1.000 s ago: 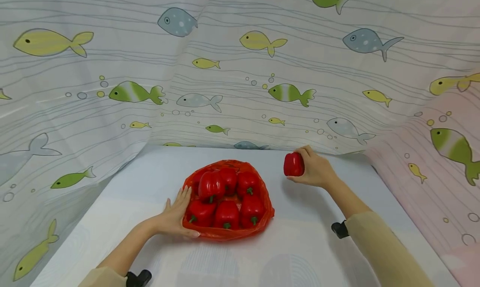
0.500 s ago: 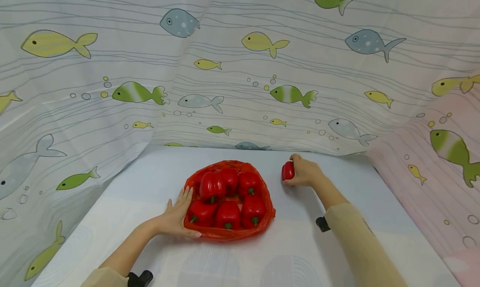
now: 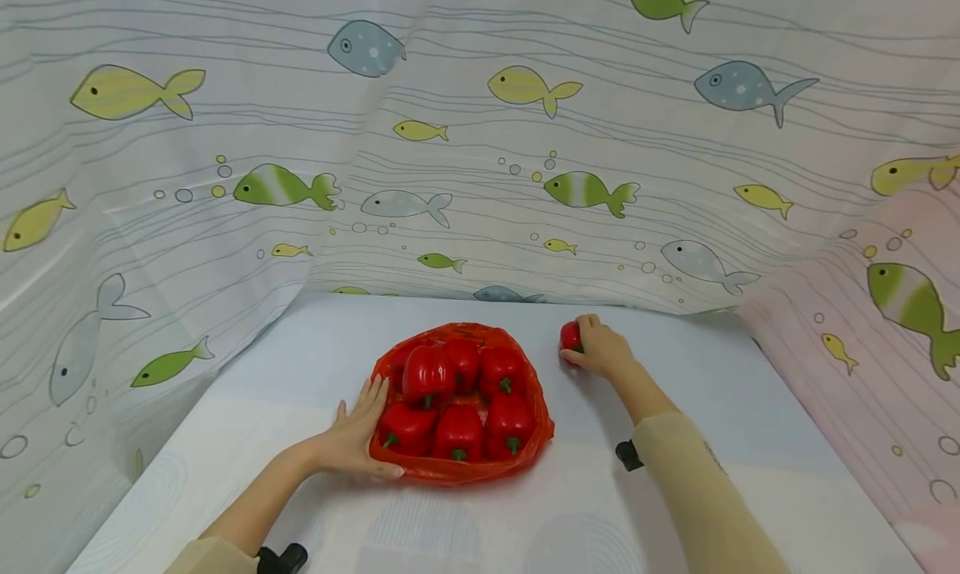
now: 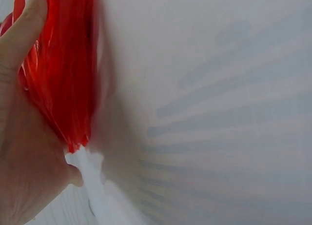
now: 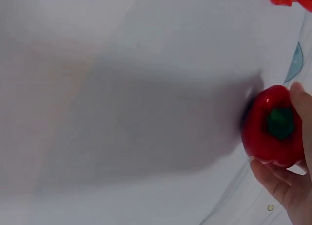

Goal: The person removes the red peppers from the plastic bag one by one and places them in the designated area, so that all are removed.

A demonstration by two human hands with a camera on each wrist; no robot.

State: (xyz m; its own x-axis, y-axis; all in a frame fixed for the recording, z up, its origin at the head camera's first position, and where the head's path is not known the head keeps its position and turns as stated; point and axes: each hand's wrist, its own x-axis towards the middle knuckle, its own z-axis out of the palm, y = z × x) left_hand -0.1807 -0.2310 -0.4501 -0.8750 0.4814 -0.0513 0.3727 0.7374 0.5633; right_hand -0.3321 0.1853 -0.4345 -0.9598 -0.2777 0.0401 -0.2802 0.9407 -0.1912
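A red plastic bag [image 3: 450, 471] with a wide mouth holds several red bell peppers [image 3: 459, 432] with green stems. Against the bag's left side rests my left hand [image 3: 352, 442], its fingers straight and spread, the thumb along the front rim. The left wrist view shows this hand [image 4: 29, 161] touching the crinkled bag [image 4: 63, 78]. Right of the bag, toward the table's back, my right hand [image 3: 606, 351] holds a single red bell pepper [image 3: 570, 339]. In the right wrist view, fingers and thumb grip this pepper [image 5: 261, 132] around its sides, with the green stem showing.
A white table [image 3: 480, 532] with faint printed patterns carries everything. Behind and at both sides hangs a fish-patterned curtain [image 3: 465, 166], meeting the table's back edge close to the held pepper. Dark wrist devices [image 3: 628, 455] sit by both sleeves.
My right hand has moved down and slightly left with the bell pepper, bringing it lower toward the table. My left hand stays on the bag, and the bag's peppers look unmoved.
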